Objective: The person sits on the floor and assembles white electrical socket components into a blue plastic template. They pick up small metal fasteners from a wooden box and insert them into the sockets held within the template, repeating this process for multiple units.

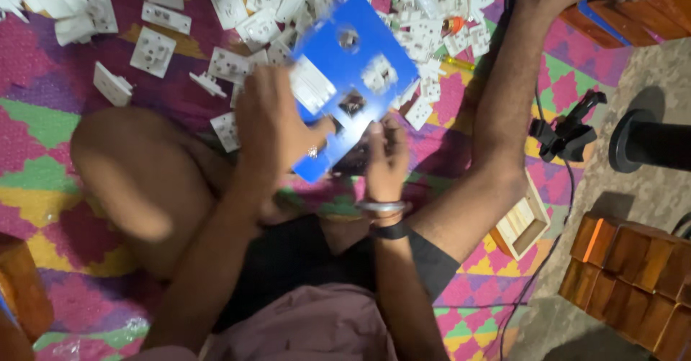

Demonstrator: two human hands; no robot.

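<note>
Head view looked down on a person sitting cross-legged on a patterned mat (43, 188) of pink, green, yellow and purple shapes. Both hands held a blue panel (353, 80) tilted above the lap, just in front of the knees. The left hand (270, 120) gripped the panel's left edge, its fingers (320, 127) curled over the face and closed on it. The right hand (385, 156) pinched the lower edge from below, fingers closed on the panel; a metal bangle (383, 207) and a dark band sat on that wrist. The panel was a flat blue rectangle with several cut-outs; a white switch piece (313, 84) filled one near the left hand, another pale piece sat nearer the middle, and the rest was too blurred to read.

Beyond the panel a heap of white switch plates (237, 8) lay scattered over the mat, some face up, some overturned. A small orange and yellow tool (455, 26) lay among them to the right. By the right knee stood a small wooden box (524, 224). Further right a black clamp (568, 131) with a cable rested on the floor, near a black round base (633, 141) and wooden blocks (633, 274).
</note>
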